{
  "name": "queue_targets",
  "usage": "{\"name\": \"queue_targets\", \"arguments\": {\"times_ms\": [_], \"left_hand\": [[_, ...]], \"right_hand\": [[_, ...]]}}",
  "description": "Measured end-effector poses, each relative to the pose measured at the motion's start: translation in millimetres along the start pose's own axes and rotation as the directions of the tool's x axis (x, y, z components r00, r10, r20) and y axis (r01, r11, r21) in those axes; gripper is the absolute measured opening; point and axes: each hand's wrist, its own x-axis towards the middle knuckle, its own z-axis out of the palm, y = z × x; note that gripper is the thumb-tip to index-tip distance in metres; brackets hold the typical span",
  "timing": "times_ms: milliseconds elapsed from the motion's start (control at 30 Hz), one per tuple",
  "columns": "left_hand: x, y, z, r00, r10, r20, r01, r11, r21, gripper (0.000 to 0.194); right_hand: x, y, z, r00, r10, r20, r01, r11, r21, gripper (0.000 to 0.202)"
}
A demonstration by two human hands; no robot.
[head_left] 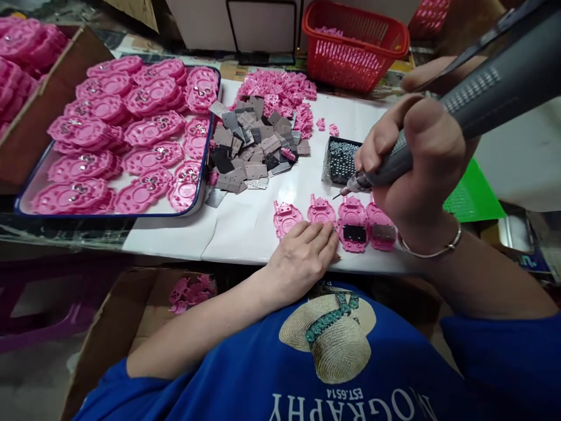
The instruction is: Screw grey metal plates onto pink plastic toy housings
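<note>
Several pink plastic shells stand in a row at the table's front edge. My left hand [302, 257] lies palm down over the lower parts of the two left shells, its fingers stretched out. My right hand [421, 158] is wrapped round a grey electric screwdriver [464, 99], whose thin tip points down and left above the row. The third shell [352, 210] bears a black plate [354, 234], and the right shell [380, 225] a grey-brown plate [383, 233]. Just behind the tip sits a small black box of screws [344, 161].
A blue-rimmed tray [109, 215] of stacked pink shells stands at the left, beside a cardboard box [48, 99]. Metal plates [256, 146] and small pink parts [280, 88] lie heaped mid-table. Behind is a red basket [355, 52]; a green sheet [475, 193] lies right.
</note>
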Motion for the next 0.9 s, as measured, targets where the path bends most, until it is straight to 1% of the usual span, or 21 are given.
{"name": "queue_targets", "arguments": {"times_ms": [100, 200, 300, 333, 467, 600, 700, 900], "left_hand": [[0, 0, -0.4, 1.0, 0.006, 0.004, -0.006, 1.0, -0.002, 0.026], [0, 0, -0.5, 1.0, 0.005, -0.001, -0.005, 1.0, -0.004, 0.026], [0, 0, -0.7, 1.0, 0.003, 0.0, -0.003, 1.0, -0.013, 0.025], [0, 0, -0.8, 1.0, 0.003, 0.001, -0.003, 1.0, -0.016, 0.025], [0, 0, -1.2, 1.0, 0.001, 0.004, -0.001, 1.0, -0.024, 0.025], [-1, 1, -1.5, 1.0, -0.003, 0.008, 0.003, 1.0, -0.025, 0.025], [-1, 1, -1.9, 1.0, -0.003, 0.014, 0.004, 1.0, -0.02, 0.026], [-1, 2, -1.5, 1.0, -0.011, 0.029, 0.012, 1.0, -0.029, 0.026]], "right_hand": [[-9, 7, 3, 0.998, 0.061, 0.022, -0.061, 0.998, 0.02, 0.03], [-11, 9, 2, 0.991, 0.137, 0.007, -0.137, 0.991, 0.002, 0.037], [-11, 9, 2, 0.984, 0.18, -0.01, -0.18, 0.984, -0.008, 0.039], [-11, 9, 2, 0.983, 0.181, -0.004, -0.181, 0.983, -0.004, 0.037], [-13, 11, 2, 0.992, 0.122, 0.024, -0.122, 0.992, 0.005, 0.028], [-13, 14, 3, 0.991, 0.136, 0.018, -0.136, 0.991, -0.003, 0.022], [-14, 16, 3, 0.991, 0.131, 0.024, -0.131, 0.991, 0.0, 0.027], [-19, 25, 2, 0.989, 0.122, 0.086, -0.122, 0.993, -0.011, 0.041]]}}
